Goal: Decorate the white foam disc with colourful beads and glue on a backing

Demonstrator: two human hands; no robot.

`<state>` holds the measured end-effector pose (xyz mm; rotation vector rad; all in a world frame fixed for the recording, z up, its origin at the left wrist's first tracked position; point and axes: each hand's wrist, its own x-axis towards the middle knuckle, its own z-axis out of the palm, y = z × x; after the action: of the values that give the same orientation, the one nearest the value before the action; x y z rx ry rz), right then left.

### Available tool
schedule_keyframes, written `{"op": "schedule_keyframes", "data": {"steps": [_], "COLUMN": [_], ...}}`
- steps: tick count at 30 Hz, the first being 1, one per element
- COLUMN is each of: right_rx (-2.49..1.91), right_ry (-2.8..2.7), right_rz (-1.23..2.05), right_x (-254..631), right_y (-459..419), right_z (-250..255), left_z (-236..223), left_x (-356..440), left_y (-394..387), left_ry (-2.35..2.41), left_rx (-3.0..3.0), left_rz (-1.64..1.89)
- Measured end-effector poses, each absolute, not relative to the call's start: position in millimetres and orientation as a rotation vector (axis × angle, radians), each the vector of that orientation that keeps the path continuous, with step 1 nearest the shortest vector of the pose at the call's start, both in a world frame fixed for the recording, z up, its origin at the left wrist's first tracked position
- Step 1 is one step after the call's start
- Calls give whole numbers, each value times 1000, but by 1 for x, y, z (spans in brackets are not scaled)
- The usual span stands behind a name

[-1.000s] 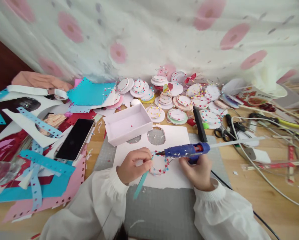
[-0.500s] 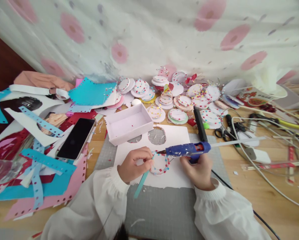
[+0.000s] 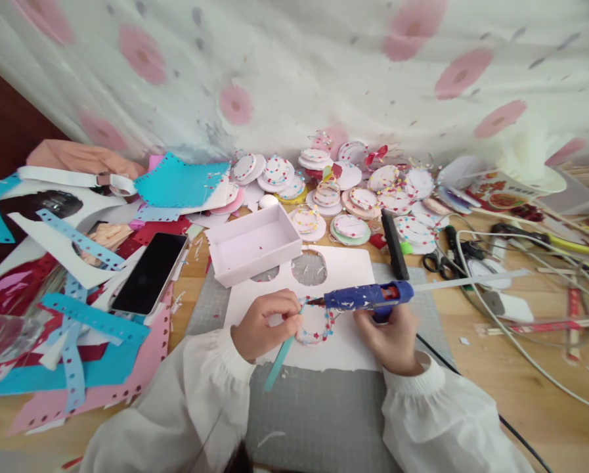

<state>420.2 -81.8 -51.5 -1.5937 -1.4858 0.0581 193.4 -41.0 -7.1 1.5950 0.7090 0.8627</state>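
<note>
The blue glue gun (image 3: 360, 297) points left, its barrel nearly level.

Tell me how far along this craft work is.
Decorated paper discs heaped at the back look done. In hand: the left hand pinches a green strip by a beaded ring; the right hand holds a glue gun. Probably left: finishing that ring, the gun's tip being at its edge.
</note>
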Motion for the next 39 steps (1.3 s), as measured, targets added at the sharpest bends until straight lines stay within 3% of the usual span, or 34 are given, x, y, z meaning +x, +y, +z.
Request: {"op": "schedule_keyframes", "data": {"steps": [17,25,33,39], "right_rx": [-1625,-1888,-2519,-2393], "right_ry": [-1552,-1186,-673,-794], "right_rz": [-100,-73,-299,-317], "right_x": [422,473,540,549], "right_y": [-80,-109,-157,-157], "right_z": [-50,-33,-45,-58], "left_z": [-10,-8,-12,-11], "left_x": [192,191,192,196], "left_y": [-42,-40,-42,-42], "left_ry": [704,733,719,778], "left_rx": [1563,1580,1590,1619], "left_rz": [854,874,858,884]}}
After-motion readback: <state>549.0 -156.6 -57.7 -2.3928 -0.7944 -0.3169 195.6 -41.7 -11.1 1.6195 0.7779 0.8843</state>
